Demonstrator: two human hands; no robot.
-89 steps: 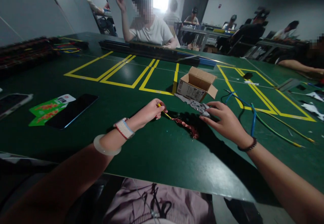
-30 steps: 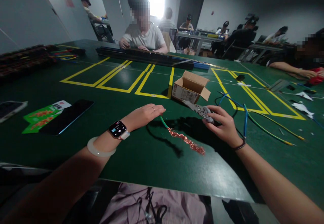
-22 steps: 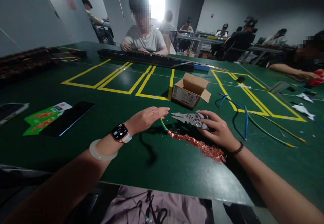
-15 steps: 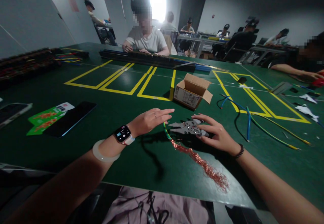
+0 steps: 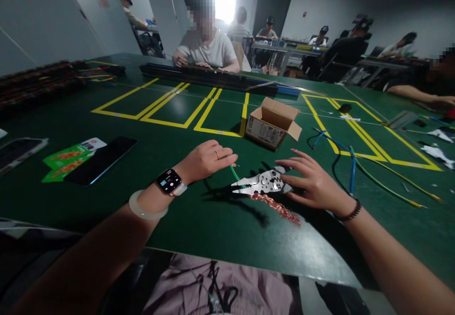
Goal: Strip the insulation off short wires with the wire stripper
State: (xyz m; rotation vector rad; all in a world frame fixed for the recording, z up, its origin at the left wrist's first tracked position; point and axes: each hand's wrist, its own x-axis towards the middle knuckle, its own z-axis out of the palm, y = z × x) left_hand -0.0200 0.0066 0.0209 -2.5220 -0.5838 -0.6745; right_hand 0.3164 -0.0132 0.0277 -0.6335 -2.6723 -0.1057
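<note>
My left hand (image 5: 211,159), wearing a watch (image 5: 169,182), pinches a green-yellow wire (image 5: 234,172) between thumb and fingers. Bare copper strands (image 5: 279,207) fan out from the wire's end toward the right front. My right hand (image 5: 311,182) holds a pair of wire strippers (image 5: 263,182) by the handles, with the fingers spread along them. The strippers' jaws point left and lie across the wire, hiding where insulation gives way to copper. Whether the jaws touch the wire I cannot tell.
Beyond my hands stands an open cardboard box (image 5: 265,132). Blue cable pieces (image 5: 352,175) and green-yellow wires (image 5: 387,194) lie right. A dark phone (image 5: 106,159) and green packets (image 5: 67,163) lie left. Yellow tape (image 5: 167,122) marks the table. A person (image 5: 206,44) sits opposite.
The wire strippers have come down and left, across the wire, and turned so their face catches light. The copper strands have drawn back toward the upper left. My left fingers have curled closer together.
</note>
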